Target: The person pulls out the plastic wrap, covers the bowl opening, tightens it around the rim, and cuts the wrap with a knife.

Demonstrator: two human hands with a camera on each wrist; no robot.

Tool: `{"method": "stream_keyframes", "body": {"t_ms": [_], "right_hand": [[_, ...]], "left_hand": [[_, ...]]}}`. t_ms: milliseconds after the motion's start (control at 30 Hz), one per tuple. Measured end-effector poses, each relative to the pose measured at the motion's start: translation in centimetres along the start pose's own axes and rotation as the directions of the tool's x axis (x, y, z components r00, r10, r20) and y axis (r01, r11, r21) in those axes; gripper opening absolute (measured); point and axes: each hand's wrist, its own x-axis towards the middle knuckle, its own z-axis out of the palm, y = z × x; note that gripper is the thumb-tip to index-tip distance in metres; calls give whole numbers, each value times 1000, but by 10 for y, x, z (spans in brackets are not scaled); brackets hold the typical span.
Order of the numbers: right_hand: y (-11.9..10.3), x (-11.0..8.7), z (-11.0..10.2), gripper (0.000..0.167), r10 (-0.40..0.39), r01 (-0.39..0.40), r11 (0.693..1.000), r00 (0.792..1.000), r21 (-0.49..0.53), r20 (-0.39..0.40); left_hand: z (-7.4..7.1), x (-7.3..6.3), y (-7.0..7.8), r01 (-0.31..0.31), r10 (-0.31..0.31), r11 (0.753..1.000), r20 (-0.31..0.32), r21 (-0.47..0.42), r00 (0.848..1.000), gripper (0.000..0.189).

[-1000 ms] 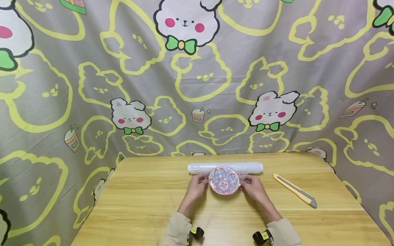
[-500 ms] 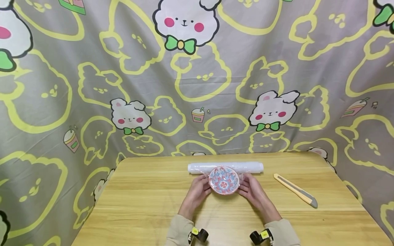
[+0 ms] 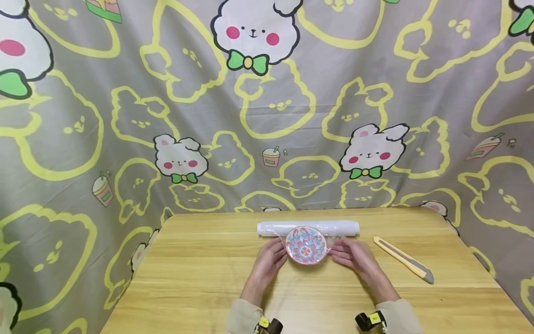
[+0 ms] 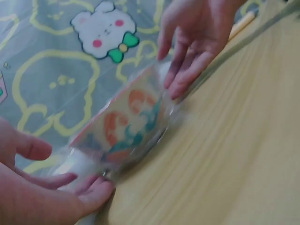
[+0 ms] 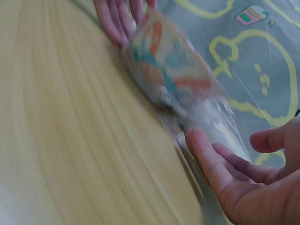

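Left fingers: the fingers of the left hand (image 3: 269, 257) are extended, the thumb held well apart from them; in the left wrist view their tips touch the clear film beside the bowl's lower wall, with no curled grip.
Right fingers: the right hand (image 3: 354, 254) likewise has its fingers reaching out and its thumb set wide of them; in the right wrist view the tips meet loose film next to the bowl.
Clear plastic film (image 5: 218, 122): it clings about the bowl's outside and juts out in crinkled, shiny flaps on both sides, towards each hand.
Patterned bowl (image 3: 306, 246): upright on the table between the two hands, red-rimmed, with a red and blue floral design; its outer wall shows orange and teal motifs.
Roll of plastic film (image 3: 348, 228): lies crosswise just behind the bowl, which hides part of it in the head view.
Utility knife (image 3: 403, 260): yellow with a grey end, lying slantwise to the right of the right hand, apart from it.
Sleeves and wrist cameras: beige sleeves (image 3: 398, 316), a small black camera (image 3: 364, 321) at each wrist.
Wooden table (image 3: 187, 269): light, yellowish grain.
Curtain (image 3: 288, 118): grey, printed with white rabbits, green bows and yellow outlines, behind and beside the table.
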Motion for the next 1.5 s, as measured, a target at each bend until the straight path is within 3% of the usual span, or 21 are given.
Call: {"method": "stream_keyframes", "body": {"t_ms": [100, 167, 200, 267, 300, 367, 433, 567, 667, 800, 900, 1000, 1167, 1267, 1400, 1500], "right_hand": [[-10, -5, -10, 38, -123, 105, 982, 986, -158, -112], [-19, -5, -14, 34, -269, 199, 921, 946, -336, -179], [-25, -4, -14, 31, -353, 241, 868, 914, -434, -199], [-34, 3, -14, 26, -513, 316, 727, 840, -609, -176], [-37, 8, -13, 24, -579, 347, 644, 804, -682, -138], [-41, 18, -12, 22, -649, 405, 502, 761, -764, -24], [-41, 28, -12, 24, -655, 466, 400, 748, -789, 110], [-34, 42, -13, 31, -589, 509, 263, 758, -820, 282], [-32, 47, -10, 30, -577, 502, 156, 745, -850, 334], [-34, 46, -5, 24, -584, 456, 39, 733, -889, 350], [-36, 41, -5, 21, -559, 416, 2, 754, -910, 344], [-36, 36, -5, 20, -536, 402, 3, 774, -916, 338], [-35, 29, -3, 24, -504, 439, 59, 788, -897, 352], [-33, 21, -1, 24, -455, 450, 108, 815, -886, 359], [-28, 9, 1, 27, -393, 440, 157, 849, -884, 352], [-24, 1, 4, 30, -367, 426, 168, 864, -889, 345]], "left_hand": [[13, -15, -5, -20, 19, 1000, -73, -16, 997, 58], [23, -24, -9, -36, 31, 998, -107, -51, 994, 62], [29, -29, -10, -46, 36, 996, -125, -75, 991, 64], [42, -35, -12, -67, 43, 985, -151, -159, 988, 65], [48, -37, -12, -76, 42, 975, -163, -208, 986, 65], [59, -39, -14, -101, 45, 948, -186, -303, 982, 66], [69, -39, -17, -131, 49, 915, -217, -382, 975, 68], [85, -36, -24, -174, 51, 890, -288, -421, 956, 79], [89, -35, -27, -194, 66, 899, -315, -393, 947, 88], [90, -29, -27, -236, 118, 900, -317, -366, 941, 94], [87, -25, -25, -237, 137, 917, -307, -320, 942, 94], [81, -22, -23, -228, 158, 945, -279, -237, 947, 95], [68, -16, -21, -237, 198, 963, -261, -128, 945, 99], [58, -13, -21, -238, 215, 969, -250, -67, 944, 105], [43, -11, -21, -220, 227, 974, -186, 56, 956, 121], [32, -10, -17, -190, 215, 966, -133, 174, 968, 129]]}}
